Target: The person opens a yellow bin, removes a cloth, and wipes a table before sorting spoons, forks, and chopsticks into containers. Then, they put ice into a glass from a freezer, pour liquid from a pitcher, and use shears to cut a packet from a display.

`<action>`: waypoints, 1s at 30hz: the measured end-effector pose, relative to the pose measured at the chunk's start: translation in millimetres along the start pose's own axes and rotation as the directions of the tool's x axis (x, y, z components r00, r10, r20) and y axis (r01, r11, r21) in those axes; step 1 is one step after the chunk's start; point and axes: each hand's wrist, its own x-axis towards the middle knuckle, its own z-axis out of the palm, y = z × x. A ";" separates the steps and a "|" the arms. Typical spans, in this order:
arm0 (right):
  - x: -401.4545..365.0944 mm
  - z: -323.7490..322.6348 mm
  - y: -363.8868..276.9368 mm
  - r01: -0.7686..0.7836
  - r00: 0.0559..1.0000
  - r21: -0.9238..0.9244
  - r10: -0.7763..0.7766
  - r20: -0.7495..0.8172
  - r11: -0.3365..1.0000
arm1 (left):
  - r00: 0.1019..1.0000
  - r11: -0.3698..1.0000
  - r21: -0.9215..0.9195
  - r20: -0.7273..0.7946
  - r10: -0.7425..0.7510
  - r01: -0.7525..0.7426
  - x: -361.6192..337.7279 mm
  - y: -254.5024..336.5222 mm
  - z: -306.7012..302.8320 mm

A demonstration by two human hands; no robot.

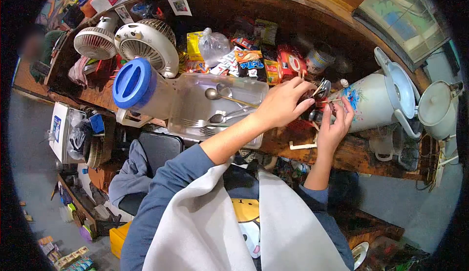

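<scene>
My left hand (pixel 289 101) reaches across the table's edge, fingers curled at a cluster of shiny metal utensils (pixel 322 88); what lies in its grip is hidden. Close by on the right, my right hand (pixel 336 124) has its thumb and fingers raised and bent together around something thin and pale that I cannot make out. Left of my hands is a clear plastic tray (pixel 188 95) with spoons (pixel 212 93) and forks (pixel 195 123) in it. A flowered white thermos jug (pixel 373 102) lies tilted just beyond my right hand.
A blue-lidded pitcher (pixel 134 83) and two white fans (pixel 146 46) stand at the left. Snack packets (pixel 249 60) and a knotted plastic bag (pixel 213 46) lie behind the tray. A clear mug (pixel 386 144) and a white kettle (pixel 436 109) are at the right.
</scene>
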 end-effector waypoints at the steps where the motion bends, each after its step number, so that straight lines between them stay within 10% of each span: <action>1: 1.0 -2.0 -4.4 -0.017 1.000 0.008 0.017 0.005 1.000 | 0.999 1.000 -0.007 0.024 -0.024 0.025 0.1 1.4 -1.7; 18: 0.8 -7.5 0.6 0.007 0.989 0.017 -0.004 -0.146 1.000 | 0.995 1.000 0.011 -0.094 0.026 -0.025 2.4 -2.9 5.2; 23: 13.8 -18.0 -14.2 -0.298 0.952 -0.053 0.301 0.064 0.953 | 0.991 0.952 0.283 0.035 -0.128 0.113 1.5 0.3 1.6; 26: 16.0 -15.7 -4.9 -0.199 0.939 -0.146 0.231 0.254 0.969 | 0.978 0.944 0.293 0.099 -0.184 0.148 0.3 -4.9 6.5; 30: 24.0 -18.2 -11.2 -0.230 0.891 -0.184 0.283 0.356 0.956 | 0.992 0.987 0.140 -0.109 -0.067 0.082 -3.1 -5.8 2.8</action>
